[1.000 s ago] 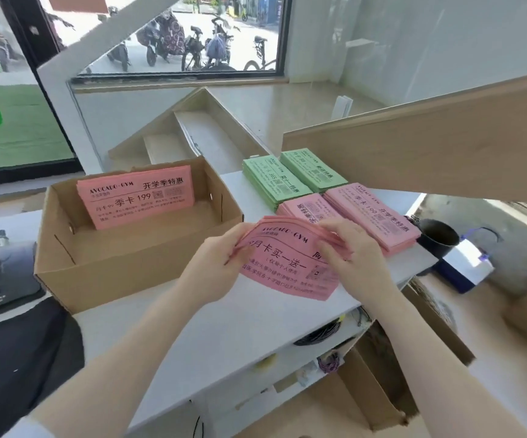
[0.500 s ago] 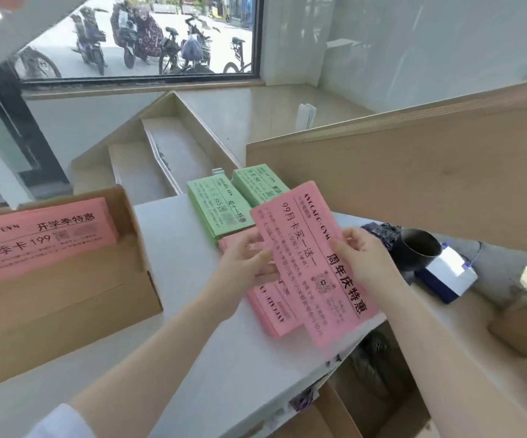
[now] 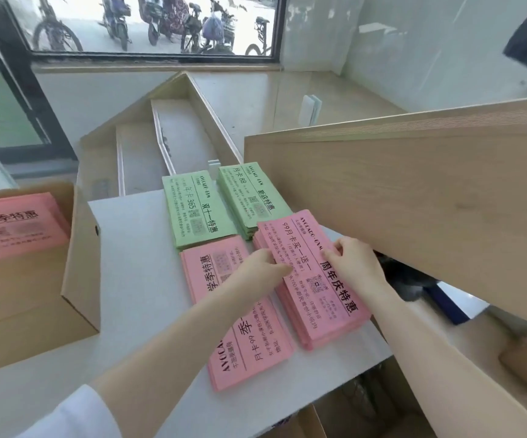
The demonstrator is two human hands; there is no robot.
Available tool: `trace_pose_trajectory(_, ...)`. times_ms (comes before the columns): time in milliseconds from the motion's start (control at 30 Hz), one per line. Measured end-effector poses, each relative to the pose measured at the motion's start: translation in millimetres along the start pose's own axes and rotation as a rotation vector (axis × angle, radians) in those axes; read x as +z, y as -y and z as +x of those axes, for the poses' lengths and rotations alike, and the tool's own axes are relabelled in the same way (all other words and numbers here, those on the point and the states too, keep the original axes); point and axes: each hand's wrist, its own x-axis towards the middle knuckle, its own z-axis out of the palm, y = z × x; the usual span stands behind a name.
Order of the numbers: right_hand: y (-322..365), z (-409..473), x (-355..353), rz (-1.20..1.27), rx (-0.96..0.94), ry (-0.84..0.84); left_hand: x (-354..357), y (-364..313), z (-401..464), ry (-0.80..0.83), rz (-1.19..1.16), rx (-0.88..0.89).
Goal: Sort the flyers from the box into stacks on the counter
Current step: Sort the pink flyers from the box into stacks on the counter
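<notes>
Four stacks of flyers lie on the counter point(image 3: 136, 279), and one further bundle of pink flyers point(image 3: 12, 226) remains in the box point(image 3: 79, 279), well to the left of both hands; counted left to right: one cardboard box, one pink bundle inside it, two green stacks, two pink stacks. Beyond the left hand, the left green stack point(image 3: 197, 208) and the right green stack point(image 3: 249, 197) sit side by side, just apart; beneath the left forearm lies the near pink stack point(image 3: 243, 339); between the two hands lies the right pink stack point(image 3: 316, 279), its top sheets slightly fanned. The left hand point(image 3: 262, 270), fingers loosely curled, presses on that stack's left edge; the right hand point(image 3: 353, 263) pinches its right edge, thumb on the top sheet. Judged handling: thin paper, light and limp singly, slippery sheet on sheet, so a bundle is likely to splay; best taken by both long edges, squeezed inward and squared against the counter. A wooden panel point(image 3: 413, 200) overhangs just right of the right hand.
</notes>
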Motion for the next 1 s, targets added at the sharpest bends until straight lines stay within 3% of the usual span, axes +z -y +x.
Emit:
trace_pose_trajectory(233,-5,1,16,-0.107,-0.118,-0.071,5,4,-14,-0.016,-0.038,-0.003)
trace_pose_trajectory(367,14,-29,16,0.021,-0.562,-0.191,-15,17,-32,-0.177,0.011,0.259)
trace_pose_trajectory(467,38,-66,21,0.029,-0.913,0.022,-39,43,-51,-0.223,0.127,0.458)
trace_pose_trajectory(600,58,-102,41,-0.282,-1.135,0.268,-66,90,-64,-0.227,0.483,0.632)
trace_pose_trajectory(767,65,-117,45,-0.323,-0.997,0.379,-76,114,-71,-0.119,0.647,0.597)
trace_pose_trajectory(900,63,-115,35,-0.003,-0.716,0.497,-79,115,-72,-0.064,0.544,0.555)
trace_pose_trajectory(1000,59,-114,33,0.318,-0.415,0.258,-81,107,-75,-0.035,0.450,0.470)
